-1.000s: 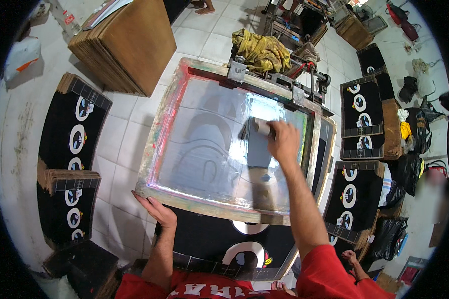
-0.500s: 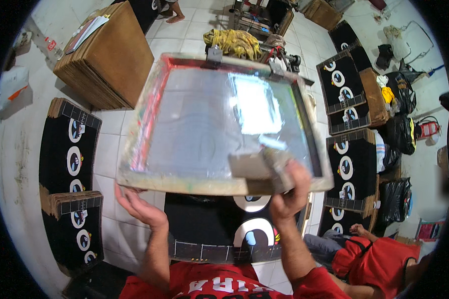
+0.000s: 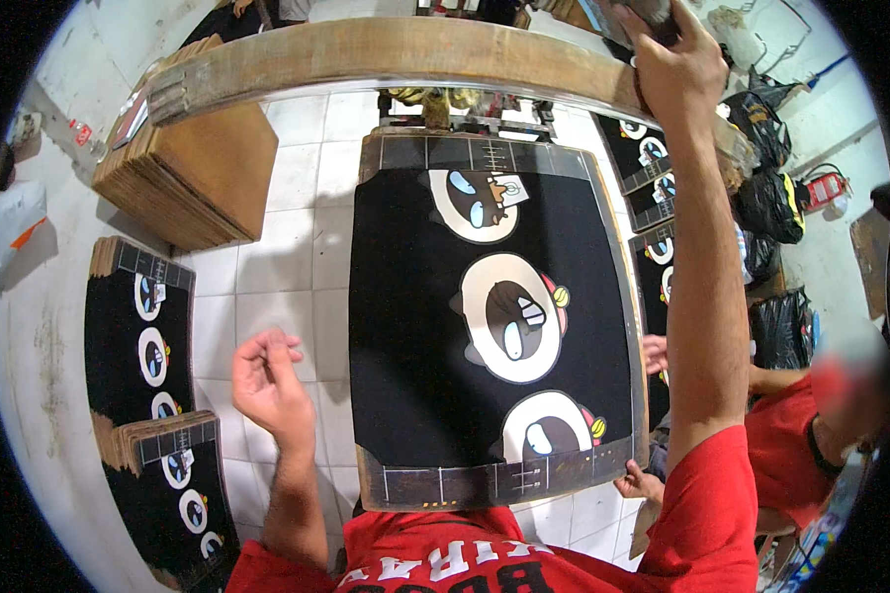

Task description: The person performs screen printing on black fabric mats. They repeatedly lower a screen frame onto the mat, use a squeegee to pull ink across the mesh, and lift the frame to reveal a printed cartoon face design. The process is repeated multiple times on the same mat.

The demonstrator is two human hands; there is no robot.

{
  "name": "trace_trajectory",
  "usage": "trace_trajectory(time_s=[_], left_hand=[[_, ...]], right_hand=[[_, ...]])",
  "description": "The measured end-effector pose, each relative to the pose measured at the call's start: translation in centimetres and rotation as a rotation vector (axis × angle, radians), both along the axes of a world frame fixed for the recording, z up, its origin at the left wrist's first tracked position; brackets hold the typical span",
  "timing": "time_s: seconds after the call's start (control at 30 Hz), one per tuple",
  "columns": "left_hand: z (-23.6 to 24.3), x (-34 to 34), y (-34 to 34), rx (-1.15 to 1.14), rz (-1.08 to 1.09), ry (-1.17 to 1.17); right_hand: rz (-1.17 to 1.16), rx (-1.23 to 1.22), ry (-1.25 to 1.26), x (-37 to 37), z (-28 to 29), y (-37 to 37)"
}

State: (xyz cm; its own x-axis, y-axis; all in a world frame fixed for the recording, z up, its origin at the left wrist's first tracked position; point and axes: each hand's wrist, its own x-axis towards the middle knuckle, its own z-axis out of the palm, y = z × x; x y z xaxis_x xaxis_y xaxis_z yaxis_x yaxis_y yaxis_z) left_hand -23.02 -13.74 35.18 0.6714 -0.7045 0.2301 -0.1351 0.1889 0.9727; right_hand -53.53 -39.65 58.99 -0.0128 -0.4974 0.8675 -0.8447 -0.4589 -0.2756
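The wooden screen-printing frame (image 3: 396, 54) is tilted up across the far side, its thick near edge facing me. My right hand (image 3: 684, 74) is raised at the frame's right end, its fingers closed round a dark greyish block, seemingly the squeegee, which is partly cut off by the upper rim. Below the frame lies a board with a black fabric panel (image 3: 405, 326), printed with round cartoon eye motifs. Left of this board my left hand (image 3: 272, 385) hovers over the floor, holding nothing, its fingers loosely bent.
A co-worker's hand (image 3: 641, 481) touches the board's lower right corner; their other hand is by its right edge. Stacked brown boards (image 3: 208, 178) stand far left. Printed black panels (image 3: 138, 346) lie on stacks at both sides. Black bags (image 3: 781, 326) and a fire extinguisher (image 3: 825, 188) are at right.
The frame has swung up and away from me, uncovering the printed panel. My left hand has let go of its near edge. My right hand has moved far up and right.
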Motion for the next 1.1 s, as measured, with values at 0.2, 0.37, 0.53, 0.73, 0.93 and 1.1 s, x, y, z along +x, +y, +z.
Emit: trace_trajectory(time_s=[0.2, 0.37, 0.53, 0.73, 0.93, 1.1], left_hand=[[-2.3, -1.3, 3.0, 0.115, -0.306, 0.034], [-1.6, -0.8, 0.7, 0.154, -0.592, -0.114], [-0.6, 3.2, -5.8, 0.042, -0.771, -0.039], [4.2, -4.3, -9.7, -0.144, -0.925, 1.049], [-3.0, -6.0, -5.1, 0.125, -0.698, 1.239], [-14.6, -8.1, -2.4, 0.415, -0.528, 1.163]], right_hand=[[0.012, 0.068, -0.040, 1.2, 0.5, -0.1], [-0.074, -0.098, -0.013, 5.6, -2.9, -0.6], [-0.079, -0.076, 0.025, 13.8, -8.1, 0.5], [0.040, -0.118, -0.036, 10.2, -13.2, 6.9], [0.118, 0.125, 0.061, 6.4, -26.6, 17.6], [0.139, 0.387, 0.133, 3.0, -36.6, 25.3]])
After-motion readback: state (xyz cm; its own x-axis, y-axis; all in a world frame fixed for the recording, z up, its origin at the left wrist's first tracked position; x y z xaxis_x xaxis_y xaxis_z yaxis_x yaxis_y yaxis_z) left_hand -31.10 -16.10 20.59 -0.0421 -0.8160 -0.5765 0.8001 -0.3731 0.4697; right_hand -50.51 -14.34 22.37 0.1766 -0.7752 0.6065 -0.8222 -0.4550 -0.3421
